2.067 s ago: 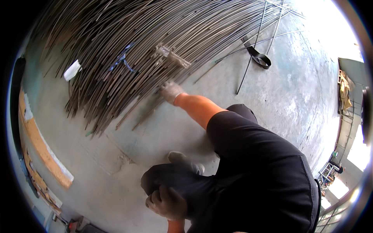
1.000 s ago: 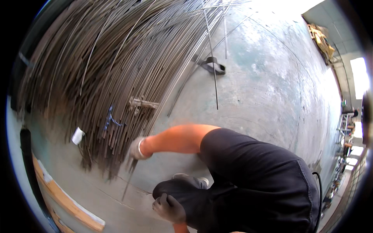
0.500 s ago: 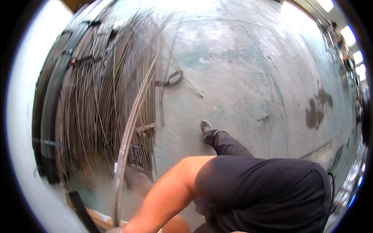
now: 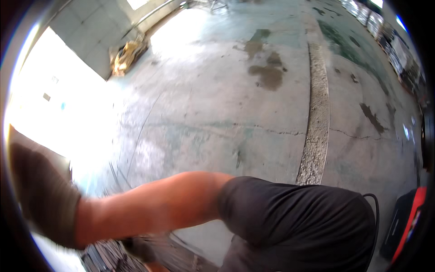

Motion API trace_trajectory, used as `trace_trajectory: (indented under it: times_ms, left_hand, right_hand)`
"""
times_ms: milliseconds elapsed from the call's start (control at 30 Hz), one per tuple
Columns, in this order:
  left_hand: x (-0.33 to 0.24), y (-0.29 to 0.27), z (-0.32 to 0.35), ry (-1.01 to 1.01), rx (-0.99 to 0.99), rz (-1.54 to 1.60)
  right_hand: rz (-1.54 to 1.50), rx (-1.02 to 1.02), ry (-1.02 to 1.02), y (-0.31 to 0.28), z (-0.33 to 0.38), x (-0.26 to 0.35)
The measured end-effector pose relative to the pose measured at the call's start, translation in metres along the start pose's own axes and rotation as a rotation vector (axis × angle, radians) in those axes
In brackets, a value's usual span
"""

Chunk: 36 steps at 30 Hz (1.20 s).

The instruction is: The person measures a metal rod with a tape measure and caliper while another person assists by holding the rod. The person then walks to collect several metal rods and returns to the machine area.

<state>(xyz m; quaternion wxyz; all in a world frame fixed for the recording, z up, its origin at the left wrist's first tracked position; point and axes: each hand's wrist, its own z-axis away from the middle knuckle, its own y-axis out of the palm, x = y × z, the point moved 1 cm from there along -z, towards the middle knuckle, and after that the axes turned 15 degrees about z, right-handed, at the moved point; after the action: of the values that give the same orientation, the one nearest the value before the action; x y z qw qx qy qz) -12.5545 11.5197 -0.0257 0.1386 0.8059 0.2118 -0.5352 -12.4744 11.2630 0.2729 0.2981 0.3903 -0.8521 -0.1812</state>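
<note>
My right arm reaches across to the left, its dark sleeve at the lower right. At the left rim is my right hand (image 4: 41,195) in a dark, blurred glove. Its fingers do not show clearly, nor does anything in them. Below that forearm, my left hand (image 4: 138,249), also gloved, is partly covered, with a bit of bare forearm at the lower edge. Long thin metal rods (image 4: 102,258) lie close to it at the lower left. Whether it touches them cannot be made out.
A rough gravelly strip (image 4: 315,113) crosses the concrete floor, with dark stains (image 4: 267,75) beside it. A yellowish heap (image 4: 127,56) lies against the far-left wall. At the lower right stands a black and red case (image 4: 403,226). Wrapped stacks (image 4: 374,22) line the far right.
My view has swung right, so the rod pile has shifted to the lower-left edge. My right arm has risen and stretched left. The long curved strip near it no longer shows.
</note>
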Motion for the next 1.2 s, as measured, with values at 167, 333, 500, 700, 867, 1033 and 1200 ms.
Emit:
trace_trajectory:
  times_ms: [167,333,500,700,867,1033,1200]
  left_hand:
    - [0.059,0.260,0.013,0.197,0.577,-0.448]
    - [0.075,0.518,0.006,-0.105,0.826,-0.461]
    - [0.131,0.732,-0.071,0.100,0.923,-0.558]
    - [0.123,1.074,-0.200,0.377,1.085,-0.415]
    - [0.051,1.389,-0.268,0.565,0.946,-0.226]
    - [0.034,1.669,-0.339,0.380,0.855,0.462]
    - [-0.047,1.916,-0.371,0.377,0.879,0.408]
  right_hand:
    - [0.139,-0.448,0.245,-0.322,-0.063,0.080]
    - [0.295,-0.828,0.102,-0.613,-0.096,0.208]
    - [0.450,-1.062,-0.120,-0.843,-0.152,0.358]
    - [0.822,-0.922,-0.334,-0.955,-0.263,0.492]
    - [1.182,-1.024,-0.323,-1.084,-0.259,0.578]
    - [1.336,-1.365,0.080,-1.321,-0.230,0.617]
    - [1.072,-1.339,0.446,-1.546,-0.305,0.617]
